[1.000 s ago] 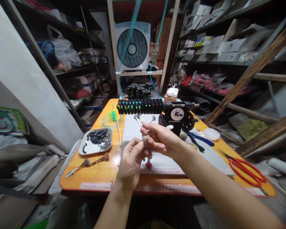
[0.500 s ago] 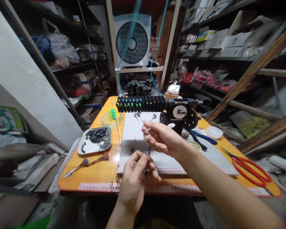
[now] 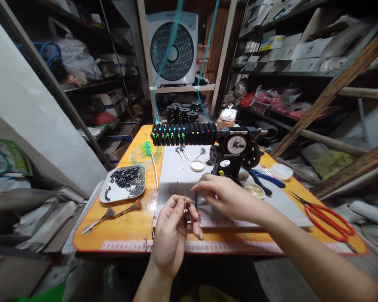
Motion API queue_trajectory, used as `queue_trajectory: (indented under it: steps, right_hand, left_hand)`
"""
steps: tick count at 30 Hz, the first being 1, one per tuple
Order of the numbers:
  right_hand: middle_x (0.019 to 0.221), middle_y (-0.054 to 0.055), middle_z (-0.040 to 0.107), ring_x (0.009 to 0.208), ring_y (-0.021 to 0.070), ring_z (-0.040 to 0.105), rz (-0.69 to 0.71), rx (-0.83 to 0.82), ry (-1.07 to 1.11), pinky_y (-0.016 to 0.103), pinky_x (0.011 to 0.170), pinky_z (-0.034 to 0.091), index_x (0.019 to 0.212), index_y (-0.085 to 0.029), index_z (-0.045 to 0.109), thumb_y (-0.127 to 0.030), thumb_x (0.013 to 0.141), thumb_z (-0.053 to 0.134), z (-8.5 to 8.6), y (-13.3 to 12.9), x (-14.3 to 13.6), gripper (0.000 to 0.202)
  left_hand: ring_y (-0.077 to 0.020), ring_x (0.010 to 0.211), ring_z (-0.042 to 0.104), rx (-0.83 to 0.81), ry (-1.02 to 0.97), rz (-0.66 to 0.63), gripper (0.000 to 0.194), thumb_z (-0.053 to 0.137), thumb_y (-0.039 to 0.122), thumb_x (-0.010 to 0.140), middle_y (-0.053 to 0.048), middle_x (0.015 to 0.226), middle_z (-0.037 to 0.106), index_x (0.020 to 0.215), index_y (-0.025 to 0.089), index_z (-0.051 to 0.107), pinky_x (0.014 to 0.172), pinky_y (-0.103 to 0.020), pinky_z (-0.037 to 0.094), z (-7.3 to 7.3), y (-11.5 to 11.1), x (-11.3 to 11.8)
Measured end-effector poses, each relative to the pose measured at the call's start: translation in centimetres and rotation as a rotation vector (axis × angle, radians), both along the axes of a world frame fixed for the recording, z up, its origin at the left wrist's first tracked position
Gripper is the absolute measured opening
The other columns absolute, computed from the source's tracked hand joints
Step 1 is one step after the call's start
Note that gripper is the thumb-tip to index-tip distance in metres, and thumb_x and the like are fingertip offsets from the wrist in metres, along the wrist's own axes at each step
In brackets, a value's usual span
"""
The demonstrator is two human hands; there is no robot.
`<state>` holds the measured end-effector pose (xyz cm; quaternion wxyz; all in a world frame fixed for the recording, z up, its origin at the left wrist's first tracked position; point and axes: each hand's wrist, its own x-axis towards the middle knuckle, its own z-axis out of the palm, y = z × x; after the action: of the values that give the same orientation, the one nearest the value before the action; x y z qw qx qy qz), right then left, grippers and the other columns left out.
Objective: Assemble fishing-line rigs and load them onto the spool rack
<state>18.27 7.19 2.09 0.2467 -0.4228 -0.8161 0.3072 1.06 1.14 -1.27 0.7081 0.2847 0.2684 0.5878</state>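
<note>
Near the front edge of the white board point(image 3: 173, 188), my left hand point(image 3: 175, 226) pinches a small thin piece point(image 3: 185, 203) with a red and yellow tip. My right hand point(image 3: 219, 193) is just right of it, fingers bent and pressed close together; whatever they hold, if anything, is too small to make out. Beyond the hands stands a black winding device point(image 3: 236, 147) with a row of black spools point(image 3: 184, 134) carrying green, red and blue bits. A small white dish point(image 3: 197, 165) lies on the board below the spools.
On the orange table point(image 3: 126, 233), a tray point(image 3: 105, 195) of black parts and two brush-like tools point(image 3: 107, 214) are at the left. Red scissors point(image 3: 329, 220), blue-handled pliers point(image 3: 271, 179) and a dish of small golden parts point(image 3: 254, 191) are at the right. A fan point(image 3: 173, 50) stands behind.
My right hand has moved down and slightly right, uncovering the small white dish. The coloured tip now shows between my left fingers. The camera view has shifted slightly.
</note>
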Motion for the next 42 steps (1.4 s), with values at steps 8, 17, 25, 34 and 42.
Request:
queue_trajectory:
  steps: [8, 17, 25, 34, 42]
  right_hand:
    - [0.097, 0.012, 0.060, 0.084, 0.0225, 0.064, -0.132, 0.100, -0.211, 0.034, 0.077, 0.045, 0.093, -0.015, 0.071, -0.002, 0.089, 0.049, -2.7, 0.5, -0.3, 0.025]
    - [0.087, 0.004, 0.064, 0.072, 0.0143, 0.057, -0.111, -0.203, 0.318, 0.024, 0.061, 0.045, 0.100, -0.017, 0.069, -0.035, 0.094, 0.058, -0.6, -0.5, -2.9, 0.022]
    - [0.056, -0.007, 0.053, 0.037, 0.0035, 0.041, 0.023, -0.740, 0.769, 0.014, 0.037, 0.025, 0.085, -0.019, 0.054, -0.056, 0.079, 0.072, -2.5, -2.2, -5.1, 0.042]
    - [0.055, -0.008, 0.048, 0.035, -0.0007, 0.029, 0.067, -0.909, 0.985, 0.011, 0.030, 0.019, 0.089, -0.014, 0.066, -0.041, 0.076, 0.081, -2.5, -1.9, -4.8, 0.033]
    - [0.062, -0.005, 0.054, 0.041, 0.0002, 0.037, 0.055, -0.900, 1.015, 0.008, 0.031, 0.028, 0.087, -0.014, 0.068, -0.035, 0.077, 0.082, -2.1, -2.0, -4.8, 0.027]
  left_hand:
    - [-0.0133, 0.050, 0.060, 0.040, 0.110, 0.040, 0.026, 0.048, 0.026, 0.098, -0.005, 0.068, 0.071, 0.117, 0.012, 0.056, 0.050, -0.023, 0.049, 0.2, 0.0, -0.4]
    - [-0.0119, 0.049, 0.059, 0.007, 0.186, 0.034, 0.014, 0.046, 0.024, 0.099, -0.003, 0.072, 0.070, 0.110, 0.017, 0.050, 0.051, -0.024, 0.052, -0.1, -1.4, -0.8]
    - [-0.0101, 0.046, 0.058, 0.013, 0.127, 0.047, 0.011, 0.047, 0.026, 0.099, -0.001, 0.068, 0.068, 0.102, 0.017, 0.054, 0.047, -0.021, 0.051, -1.1, -2.0, -0.5]
    - [-0.0091, 0.046, 0.058, 0.044, 0.065, -0.005, 0.009, 0.042, 0.023, 0.101, -0.001, 0.068, 0.070, 0.099, 0.018, 0.049, 0.048, -0.021, 0.051, -0.6, -2.3, -0.4]
    - [-0.0089, 0.045, 0.057, 0.064, 0.070, 0.041, 0.006, 0.041, 0.025, 0.102, 0.001, 0.064, 0.069, 0.100, 0.021, 0.046, 0.047, -0.018, 0.050, -0.2, -2.9, -0.2]
